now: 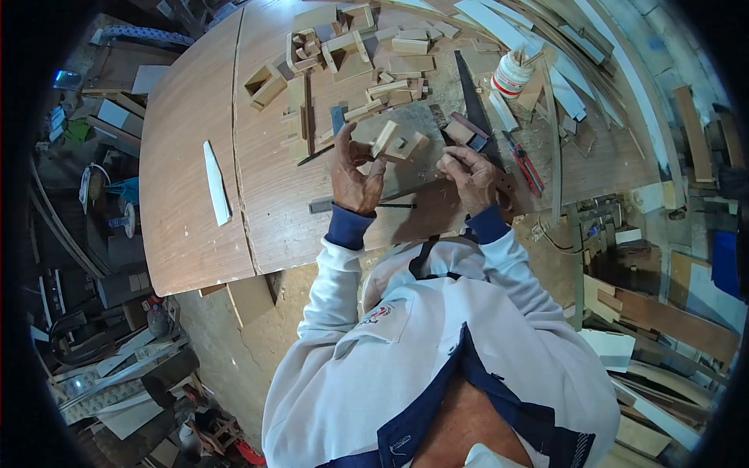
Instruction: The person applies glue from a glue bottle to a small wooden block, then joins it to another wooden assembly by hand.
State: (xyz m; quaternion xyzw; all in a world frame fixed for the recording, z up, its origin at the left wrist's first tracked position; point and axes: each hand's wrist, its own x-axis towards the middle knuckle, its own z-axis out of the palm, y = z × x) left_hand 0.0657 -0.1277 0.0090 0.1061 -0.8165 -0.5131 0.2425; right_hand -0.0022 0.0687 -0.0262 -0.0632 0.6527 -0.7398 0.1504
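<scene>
My left hand [356, 176] is closed around the near-left side of a small wooden assembly [404, 149], with the thumb and curled fingers against it. A short block stands up from this piece, and a small dark spot shows in its middle. To the right, my right hand [473, 178] is apart from the assembly, its thumb and fingertips pinched together. Whatever may be between those fingertips is too small to make out. Under both hands lies a grey board [421, 117]. Just beyond the right hand sits a sanding block [466, 132] or similar dark-edged wooden block.
A handsaw [472, 97], a white glue pot [512, 76] and a red utility knife [524, 165] lie to the right. Small wooden boxes [346, 53] and offcuts [388, 90] cover the back of the table [183, 156]. Long strips [558, 148] line the right side.
</scene>
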